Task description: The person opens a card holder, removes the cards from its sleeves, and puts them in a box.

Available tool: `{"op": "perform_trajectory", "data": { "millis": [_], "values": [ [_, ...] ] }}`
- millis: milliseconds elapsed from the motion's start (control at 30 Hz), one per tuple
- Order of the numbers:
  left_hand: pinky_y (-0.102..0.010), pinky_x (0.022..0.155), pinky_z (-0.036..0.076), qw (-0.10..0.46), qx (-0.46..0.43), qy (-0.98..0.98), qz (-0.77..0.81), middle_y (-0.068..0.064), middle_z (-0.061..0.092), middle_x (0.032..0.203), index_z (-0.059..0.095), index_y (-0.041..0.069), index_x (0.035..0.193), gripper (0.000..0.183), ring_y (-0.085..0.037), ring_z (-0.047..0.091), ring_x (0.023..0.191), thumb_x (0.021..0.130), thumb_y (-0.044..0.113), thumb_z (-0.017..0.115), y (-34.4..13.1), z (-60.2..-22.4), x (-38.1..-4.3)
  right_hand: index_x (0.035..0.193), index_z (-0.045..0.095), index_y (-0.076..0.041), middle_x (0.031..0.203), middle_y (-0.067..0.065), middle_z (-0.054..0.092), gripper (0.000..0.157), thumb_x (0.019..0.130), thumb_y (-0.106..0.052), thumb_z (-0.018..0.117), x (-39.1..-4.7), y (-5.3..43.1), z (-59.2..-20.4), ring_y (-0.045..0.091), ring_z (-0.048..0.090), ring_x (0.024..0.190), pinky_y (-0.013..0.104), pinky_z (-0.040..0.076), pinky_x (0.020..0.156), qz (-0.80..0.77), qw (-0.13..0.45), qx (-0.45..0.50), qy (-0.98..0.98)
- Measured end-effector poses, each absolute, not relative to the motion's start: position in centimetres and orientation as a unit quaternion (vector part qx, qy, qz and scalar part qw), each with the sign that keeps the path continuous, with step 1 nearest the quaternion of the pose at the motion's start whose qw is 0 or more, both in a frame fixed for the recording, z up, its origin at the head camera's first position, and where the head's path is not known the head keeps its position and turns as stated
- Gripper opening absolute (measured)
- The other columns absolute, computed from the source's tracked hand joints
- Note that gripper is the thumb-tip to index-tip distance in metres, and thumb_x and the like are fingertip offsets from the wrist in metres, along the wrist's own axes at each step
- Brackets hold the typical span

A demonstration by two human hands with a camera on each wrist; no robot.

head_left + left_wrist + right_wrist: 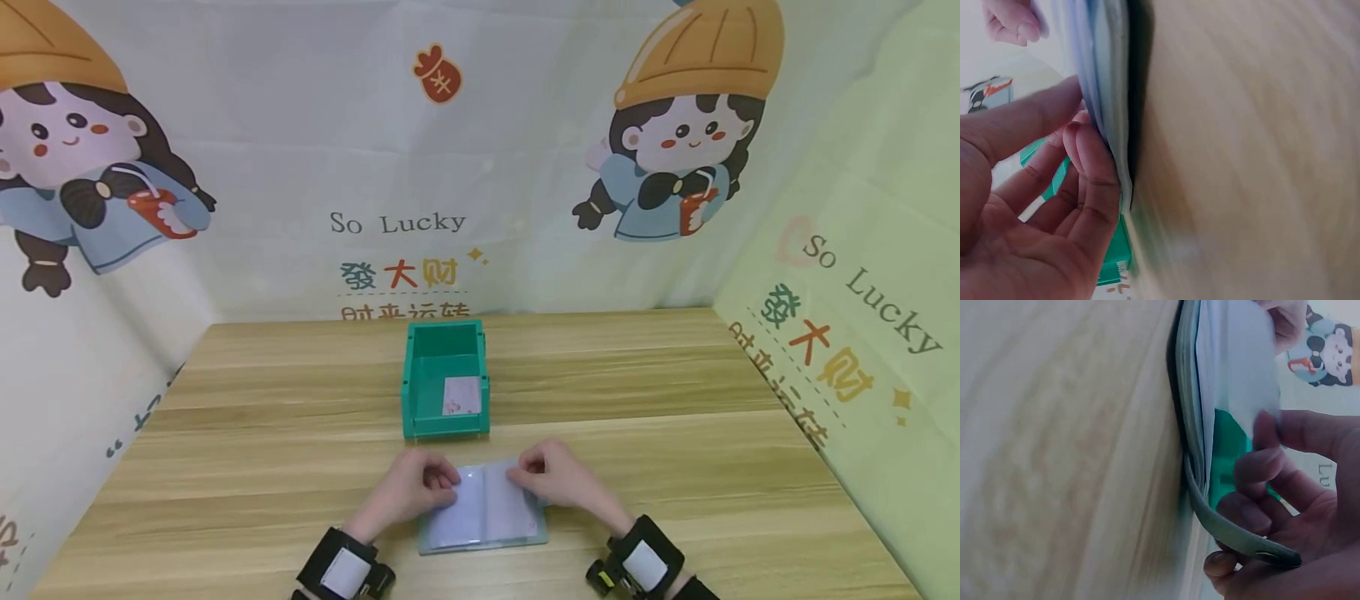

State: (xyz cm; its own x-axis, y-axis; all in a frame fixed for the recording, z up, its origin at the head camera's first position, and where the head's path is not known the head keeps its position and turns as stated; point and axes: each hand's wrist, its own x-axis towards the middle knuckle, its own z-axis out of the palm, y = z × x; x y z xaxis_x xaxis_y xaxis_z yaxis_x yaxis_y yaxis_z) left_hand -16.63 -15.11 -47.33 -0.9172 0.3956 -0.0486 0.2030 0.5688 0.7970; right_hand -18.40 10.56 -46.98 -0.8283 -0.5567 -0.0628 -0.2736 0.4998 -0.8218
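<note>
A small photo album (483,512) with a pale green cover lies open on the table, its pages glossy like clear sleeves. My left hand (420,483) is at the album's upper left edge, thumb and curled fingers at the page edges in the left wrist view. On the other side, my right hand (558,477) pinches a whitish page (1247,362) between thumb and forefinger; the right wrist view shows it lifted off the stack. A green strap (1229,531) sticks out from the cover and touches the lower fingers of that hand.
Beyond the album stands a green open bin (446,429) with a small pinkish-white card (461,395) inside. The wood-grain table (262,433) meets printed cloth walls (525,167) at the back and sides.
</note>
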Motion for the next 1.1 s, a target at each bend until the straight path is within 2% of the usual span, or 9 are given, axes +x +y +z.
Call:
{"op": "perform_trajectory", "data": {
  "millis": [133,267,400,567,633,700,800,933,1100],
  "values": [
    [-0.02,0.062,0.047,0.125,0.176,0.87,0.443,-0.005,0.067,0.08,0.073,-0.001,0.092,0.01,-0.01,0.057,0.071,0.082,0.0,0.074,-15.5,-47.5,-16.8,0.069,0.064,-0.005,0.06,-0.009,0.046,0.036,0.1,-0.023,0.06,-18.3,9.6,-46.6,0.001,0.042,0.055,0.018,0.034,0.051,-0.427,0.153,-0.261,0.852],
    [-0.02,0.065,0.048,0.126,0.179,0.868,0.446,-0.008,0.071,0.087,0.074,0.0,0.095,0.009,-0.01,0.058,0.074,0.09,0.003,0.067,-15.9,-47.7,-17.0,0.086,0.074,-0.007,0.066,-0.009,0.051,0.032,0.103,-0.028,0.056,-18.3,8.7,-46.5,0.0,0.045,0.06,0.018,0.036,0.056,-0.424,0.171,-0.291,0.84],
    [-0.02,0.066,0.051,0.143,0.177,0.85,0.475,-0.011,0.072,0.093,0.073,-0.003,0.101,0.016,-0.01,0.06,0.077,0.098,0.006,0.06,-16.4,-47.8,-17.1,0.099,0.074,-0.008,0.072,-0.008,0.051,0.033,0.104,-0.033,0.053,-18.3,7.8,-46.5,0.0,0.045,0.065,0.018,0.037,0.06,-0.415,0.197,-0.314,0.831],
    [-0.019,0.061,0.047,0.173,0.165,0.819,0.522,-0.006,0.063,0.082,0.068,-0.009,0.095,0.025,-0.009,0.056,0.072,0.103,0.01,0.052,-16.8,-47.9,-17.1,0.112,0.073,-0.011,0.091,-0.004,0.069,0.036,0.104,-0.039,0.051,-18.1,7.1,-46.3,-0.001,0.055,0.078,0.02,0.046,0.071,-0.378,0.226,-0.328,0.836],
    [-0.019,0.058,0.043,0.18,0.152,0.813,0.532,-0.002,0.059,0.078,0.064,-0.009,0.089,0.032,-0.01,0.054,0.07,0.105,0.014,0.049,-16.8,-48.0,-17.1,0.116,0.073,-0.012,0.1,-0.002,0.072,0.037,0.104,-0.04,0.052,-18.0,7.0,-46.3,-0.001,0.056,0.083,0.021,0.047,0.075,-0.357,0.229,-0.332,0.843],
    [-0.019,0.056,0.039,0.186,0.143,0.812,0.534,0.0,0.057,0.076,0.062,-0.009,0.086,0.038,-0.01,0.053,0.069,0.107,0.019,0.047,-16.8,-48.0,-17.2,0.118,0.073,-0.013,0.102,-0.002,0.071,0.036,0.103,-0.04,0.054,-18.0,6.9,-46.2,-0.001,0.054,0.083,0.02,0.046,0.075,-0.343,0.229,-0.337,0.847],
    [-0.02,0.06,0.042,0.192,0.143,0.822,0.516,-0.002,0.062,0.082,0.069,-0.005,0.095,0.035,-0.012,0.055,0.073,0.105,0.024,0.052,-16.8,-47.9,-17.2,0.119,0.073,-0.014,0.096,-0.005,0.068,0.031,0.1,-0.035,0.06,-17.9,7.0,-46.1,-0.001,0.05,0.079,0.018,0.043,0.071,-0.338,0.228,-0.338,0.848],
    [-0.022,0.067,0.048,0.182,0.133,0.841,0.493,-0.007,0.069,0.093,0.072,-0.001,0.11,0.024,-0.013,0.058,0.08,0.096,0.018,0.067,-16.6,-47.8,-17.2,0.119,0.073,-0.013,0.089,-0.007,0.063,0.026,0.097,-0.025,0.065,-17.9,7.4,-46.2,-0.001,0.046,0.074,0.017,0.039,0.067,-0.345,0.223,-0.349,0.843],
    [-0.023,0.064,0.047,0.148,0.099,0.856,0.485,-0.007,0.066,0.086,0.07,-0.003,0.11,0.026,-0.013,0.057,0.075,0.087,0.008,0.074,-16.0,-47.9,-17.2,0.118,0.073,-0.01,0.09,-0.003,0.061,0.026,0.093,-0.017,0.069,-18.0,8.1,-46.7,-0.001,0.044,0.073,0.016,0.038,0.066,-0.371,0.2,-0.361,0.832]
  ]
}}
